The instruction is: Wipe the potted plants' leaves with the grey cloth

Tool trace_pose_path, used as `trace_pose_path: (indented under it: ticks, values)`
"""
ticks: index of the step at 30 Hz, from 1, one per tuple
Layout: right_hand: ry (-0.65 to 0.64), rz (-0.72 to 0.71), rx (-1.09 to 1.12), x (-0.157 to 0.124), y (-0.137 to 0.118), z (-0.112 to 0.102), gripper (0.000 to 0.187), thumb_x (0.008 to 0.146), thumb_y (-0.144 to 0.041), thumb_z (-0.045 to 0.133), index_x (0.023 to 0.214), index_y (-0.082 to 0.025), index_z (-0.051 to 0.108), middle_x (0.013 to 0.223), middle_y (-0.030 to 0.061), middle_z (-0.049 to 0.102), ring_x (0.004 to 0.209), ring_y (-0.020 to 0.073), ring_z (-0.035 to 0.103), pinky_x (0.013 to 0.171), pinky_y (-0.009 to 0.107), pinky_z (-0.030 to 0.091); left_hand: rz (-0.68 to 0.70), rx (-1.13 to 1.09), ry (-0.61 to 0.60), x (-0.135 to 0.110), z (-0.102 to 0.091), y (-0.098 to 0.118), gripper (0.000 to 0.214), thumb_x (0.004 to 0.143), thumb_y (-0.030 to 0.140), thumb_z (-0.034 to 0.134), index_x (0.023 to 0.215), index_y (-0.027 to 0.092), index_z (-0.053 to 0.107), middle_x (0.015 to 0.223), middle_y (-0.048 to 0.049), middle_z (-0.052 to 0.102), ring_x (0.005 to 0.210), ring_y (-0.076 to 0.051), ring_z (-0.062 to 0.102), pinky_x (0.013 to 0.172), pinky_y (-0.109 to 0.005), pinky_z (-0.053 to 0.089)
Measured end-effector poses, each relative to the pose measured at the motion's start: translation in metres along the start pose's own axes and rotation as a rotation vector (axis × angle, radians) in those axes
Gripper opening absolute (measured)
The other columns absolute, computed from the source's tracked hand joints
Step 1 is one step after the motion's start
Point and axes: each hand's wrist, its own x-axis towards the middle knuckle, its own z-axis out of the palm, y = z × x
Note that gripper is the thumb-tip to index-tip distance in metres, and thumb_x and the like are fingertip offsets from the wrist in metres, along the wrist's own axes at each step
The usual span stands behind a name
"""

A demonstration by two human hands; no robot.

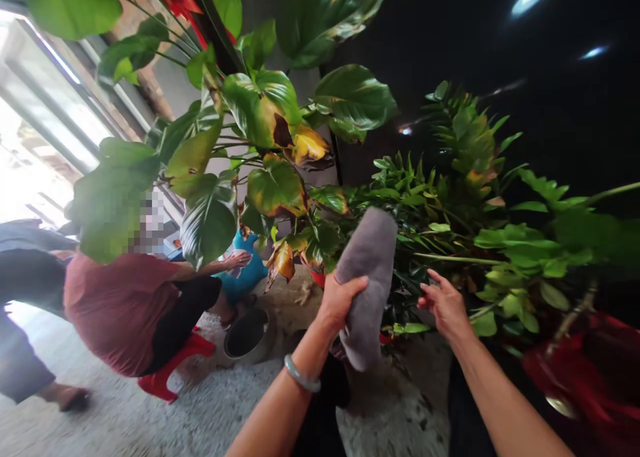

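A folded grey cloth point(373, 277) is gripped in my left hand point(340, 300), thumb lying across its face. The cloth stands roughly upright in front of the low plants. To the right, my right hand point(446, 307) is raised with its fingers apart, holding nothing, close to a thin green stem point(457, 260). Dense green foliage point(410, 187) lies just beyond both hands. Above and to the left hangs a large-leaved plant point(273, 184), several of its leaves yellow and brown at the edges.
At left a person in a red shirt point(115, 310) sits on a red stool point(175, 367), one hand by a blue object point(243, 270). A grey bucket point(249, 334) stands on the concrete floor point(210, 424). Another person's leg point(20, 357) shows far left. Red material point(595, 364) lies at right.
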Motion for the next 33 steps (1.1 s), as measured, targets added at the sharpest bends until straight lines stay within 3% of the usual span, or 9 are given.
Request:
trace_pose_path:
  ticks: [3,6,11,14,18,22,26,29,33]
  values:
    - [0.046,0.018,0.007,0.004,0.0,-0.01,0.038,0.044,-0.021,0.075,0.08,-0.02,0.063,0.042,-0.008,0.056,0.031,0.0101,0.048,0.03,0.021,0.039,-0.203,0.088,-0.164,-0.019,-0.007,-0.03,0.034,0.042,0.022,0.081,0.074,0.012,0.073,0.066,-0.0048,0.071,0.058,-0.019,0.062,0.057,-0.029,0.05]
    - [0.051,0.008,0.031,0.007,-0.005,-0.019,0.039,0.044,-0.025,0.076,0.081,-0.021,0.061,0.044,-0.0067,0.059,0.031,0.0083,0.046,0.032,0.02,0.041,-0.193,0.079,-0.31,-0.025,-0.007,-0.017,0.035,0.044,0.022,0.08,0.077,0.013,0.075,0.068,-0.0041,0.071,0.058,-0.019,0.062,0.056,-0.027,0.05]
    - [-0.002,0.007,0.049,0.006,-0.009,-0.024,0.043,0.045,-0.025,0.079,0.085,-0.021,0.062,0.05,-0.004,0.063,0.036,0.01,0.05,0.037,0.023,0.047,0.151,-0.05,-0.238,0.021,0.027,0.036,0.036,0.049,0.022,0.078,0.084,0.013,0.073,0.077,-0.0034,0.071,0.068,-0.019,0.063,0.065,-0.028,0.052]
    - [-0.035,0.025,0.066,0.005,-0.009,-0.024,0.037,0.045,-0.024,0.079,0.079,-0.02,0.065,0.051,-0.0023,0.064,0.037,0.0104,0.051,0.038,0.025,0.048,0.114,-0.023,-0.138,0.034,0.039,0.026,0.031,0.049,0.019,0.076,0.079,0.013,0.072,0.069,-0.0026,0.069,0.061,-0.017,0.061,0.061,-0.028,0.05]
    - [-0.035,0.037,0.11,0.004,-0.012,-0.026,0.034,0.042,-0.023,0.08,0.074,-0.02,0.067,0.047,-0.0048,0.06,0.036,0.009,0.048,0.035,0.022,0.043,-0.079,0.266,-0.315,0.007,0.017,-0.007,0.023,0.047,0.012,0.073,0.07,0.014,0.073,0.061,-0.0003,0.068,0.057,-0.016,0.058,0.058,-0.027,0.047]
    - [-0.039,0.049,0.134,0.002,-0.017,-0.028,0.034,0.04,-0.023,0.081,0.07,-0.021,0.066,0.047,-0.0048,0.06,0.038,0.0094,0.05,0.037,0.021,0.043,-0.108,0.316,-0.508,-0.011,0.001,0.013,0.022,0.047,0.014,0.075,0.07,0.015,0.073,0.063,-0.0005,0.068,0.058,-0.016,0.058,0.06,-0.026,0.048]
    - [-0.076,0.056,0.127,-0.001,-0.02,-0.026,0.039,0.041,-0.025,0.082,0.075,-0.021,0.065,0.05,-0.0056,0.061,0.036,0.008,0.047,0.038,0.023,0.045,0.1,0.0,-0.314,0.015,0.022,0.041,0.037,0.05,0.023,0.078,0.086,0.014,0.073,0.08,-0.0044,0.071,0.069,-0.019,0.063,0.066,-0.03,0.052]
    - [-0.083,0.046,0.119,-0.002,-0.019,-0.025,0.042,0.041,-0.025,0.081,0.078,-0.021,0.064,0.052,-0.0051,0.061,0.037,0.0082,0.048,0.038,0.023,0.045,0.064,-0.017,-0.167,0.028,0.034,0.022,0.034,0.048,0.023,0.078,0.081,0.014,0.073,0.073,-0.004,0.072,0.065,-0.02,0.063,0.063,-0.031,0.052]
    - [-0.049,0.045,0.105,0.0,-0.016,-0.026,0.039,0.04,-0.023,0.08,0.075,-0.021,0.064,0.048,-0.0055,0.059,0.035,0.0078,0.046,0.034,0.021,0.042,-0.135,0.288,-0.329,0.008,0.015,-0.012,0.024,0.044,0.015,0.077,0.068,0.016,0.074,0.062,-0.0026,0.071,0.059,-0.019,0.061,0.058,-0.029,0.05]
